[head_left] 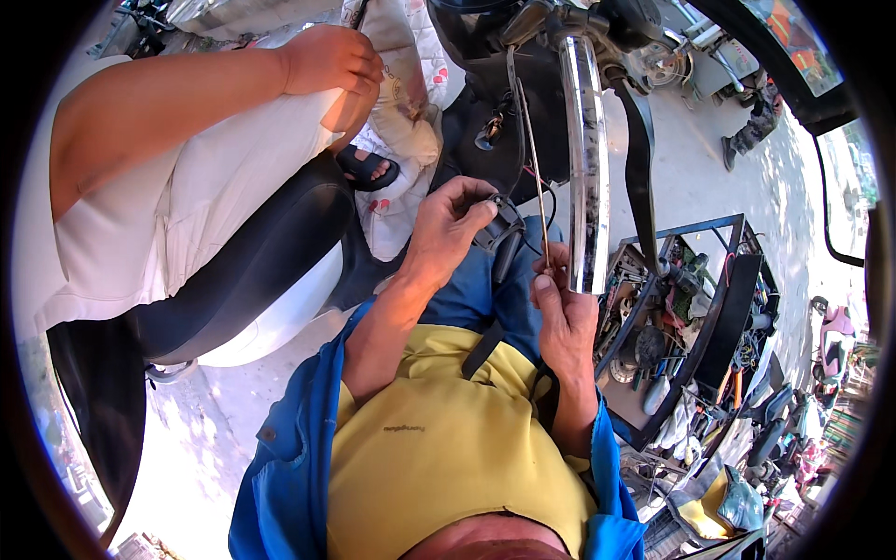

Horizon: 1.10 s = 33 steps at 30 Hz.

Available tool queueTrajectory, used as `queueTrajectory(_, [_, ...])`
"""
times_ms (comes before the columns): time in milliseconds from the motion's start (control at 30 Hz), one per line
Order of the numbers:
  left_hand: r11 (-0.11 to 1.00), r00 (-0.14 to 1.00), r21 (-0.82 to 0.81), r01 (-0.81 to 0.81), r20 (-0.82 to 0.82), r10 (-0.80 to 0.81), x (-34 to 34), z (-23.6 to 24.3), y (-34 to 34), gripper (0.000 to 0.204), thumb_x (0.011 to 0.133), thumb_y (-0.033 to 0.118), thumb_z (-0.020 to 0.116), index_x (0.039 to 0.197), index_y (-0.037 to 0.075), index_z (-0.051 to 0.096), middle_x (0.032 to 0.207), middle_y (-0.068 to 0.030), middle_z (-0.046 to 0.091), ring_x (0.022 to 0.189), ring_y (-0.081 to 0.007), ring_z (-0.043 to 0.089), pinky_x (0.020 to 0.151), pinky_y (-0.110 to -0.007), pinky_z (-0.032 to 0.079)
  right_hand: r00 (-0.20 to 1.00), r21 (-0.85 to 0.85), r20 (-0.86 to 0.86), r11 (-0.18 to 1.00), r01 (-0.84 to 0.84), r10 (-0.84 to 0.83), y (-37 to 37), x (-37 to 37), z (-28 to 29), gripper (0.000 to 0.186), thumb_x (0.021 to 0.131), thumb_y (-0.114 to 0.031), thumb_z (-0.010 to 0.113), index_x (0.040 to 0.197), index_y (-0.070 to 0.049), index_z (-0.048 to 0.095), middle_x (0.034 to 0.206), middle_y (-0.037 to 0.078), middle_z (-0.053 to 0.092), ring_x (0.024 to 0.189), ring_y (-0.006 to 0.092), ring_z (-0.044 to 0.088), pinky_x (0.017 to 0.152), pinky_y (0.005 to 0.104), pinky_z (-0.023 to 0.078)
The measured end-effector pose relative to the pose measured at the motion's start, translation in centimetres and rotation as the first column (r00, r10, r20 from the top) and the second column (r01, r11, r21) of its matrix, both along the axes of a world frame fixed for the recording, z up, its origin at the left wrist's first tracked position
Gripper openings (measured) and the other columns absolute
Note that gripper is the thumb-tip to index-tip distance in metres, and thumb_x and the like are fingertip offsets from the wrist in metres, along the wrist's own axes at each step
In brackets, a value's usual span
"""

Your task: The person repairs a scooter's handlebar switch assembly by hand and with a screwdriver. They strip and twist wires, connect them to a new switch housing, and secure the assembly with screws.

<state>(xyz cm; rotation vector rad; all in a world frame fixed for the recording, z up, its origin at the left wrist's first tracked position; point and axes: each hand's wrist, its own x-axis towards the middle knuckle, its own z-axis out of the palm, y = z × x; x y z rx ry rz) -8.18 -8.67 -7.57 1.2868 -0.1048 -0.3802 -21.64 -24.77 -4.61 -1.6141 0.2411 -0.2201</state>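
My left hand (446, 229) pinches a dark grey plastic housing (504, 224) by its upper edge, in front of my blue trousers. Thin wires run up from the housing, and a black stubby piece (507, 258) hangs below it. The fingers of my right hand (566, 313) are closed around the lower end of a thin rod-like cable (534, 159). That cable runs down beside a bare, scuffed silver handlebar tube (587, 168). The tube's lower end lies next to my right fingers; whether they touch it, I cannot tell. A black lever (642, 177) extends along the tube's other side.
At left, a person with a hand (331, 61) on the knee sits on a black scooter seat (252, 266). A metal-framed tool cart (691, 317) full of tools stands at right. The scooter's black front panel (467, 121) is ahead. Another person's leg (754, 121) shows farther off.
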Motion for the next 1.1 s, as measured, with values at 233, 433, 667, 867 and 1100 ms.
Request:
queueTrajectory(233, [0.994,0.998,-0.096,-0.058,-0.009,0.057,0.2,-0.5,-0.6,0.016,0.098,0.001,0.066,0.113,-0.001,0.07,0.097,0.0002,0.07,0.086,-0.004,0.062,0.077,-0.02,0.05,0.972,-0.253,0.032,0.939,0.233,-0.233,-3.7,-8.4,4.1,0.031,0.101,0.0,0.071,0.131,0.004,0.063,0.115,0.015,0.073,0.091,0.0144,0.068,0.085,0.0253,0.056])
queueTrajectory(433, [0.992,0.99,-0.037,-0.122,0.068,0.124,0.4,-0.6,-1.0,0.016,0.096,-0.003,0.063,0.11,-0.001,0.07,0.098,-0.0007,0.072,0.086,-0.0039,0.064,0.077,-0.02,0.051,0.937,-0.595,0.287,0.729,0.338,-0.201,-5.0,-9.3,9.5,0.019,0.089,0.005,0.079,0.107,0.004,0.073,0.105,0.017,0.068,0.094,0.0227,0.067,0.082,0.0308,0.056])
queueTrajectory(667, [0.981,0.968,-0.025,-0.192,0.162,0.194,-0.3,0.5,-1.2,0.015,0.094,-0.004,0.065,0.108,-0.002,0.07,0.099,-0.003,0.073,0.089,-0.0055,0.066,0.081,-0.023,0.053,0.899,-0.6,0.406,0.695,0.396,-0.162,-4.2,-7.9,11.5,0.02,0.09,0.009,0.077,0.105,0.003,0.066,0.107,0.021,0.067,0.093,0.0246,0.068,0.08,0.0318,0.06])
queueTrajectory(867, [0.97,0.946,-0.006,-0.241,0.223,0.236,-0.6,0.2,-1.3,0.016,0.092,-0.004,0.066,0.108,-0.001,0.069,0.095,-0.0025,0.071,0.086,-0.0057,0.064,0.079,-0.023,0.053,0.925,-0.74,0.38,0.596,0.313,-0.014,-3.6,-6.3,13.2,0.022,0.087,0.009,0.078,0.105,0.004,0.066,0.104,0.022,0.069,0.09,0.0256,0.068,0.077,0.0328,0.059])
queueTrajectory(1100, [0.975,0.942,0.023,-0.22,0.265,0.206,-0.8,0.5,-1.1,0.019,0.095,-0.007,0.063,0.112,-0.002,0.069,0.103,-0.0027,0.072,0.091,-0.0058,0.064,0.082,-0.022,0.053,0.928,-0.772,0.371,0.564,0.294,0.025,-3.2,-5.2,14.1,0.025,0.083,0.01,0.078,0.104,0.003,0.067,0.104,0.021,0.071,0.088,0.026,0.069,0.076,0.0327,0.058])
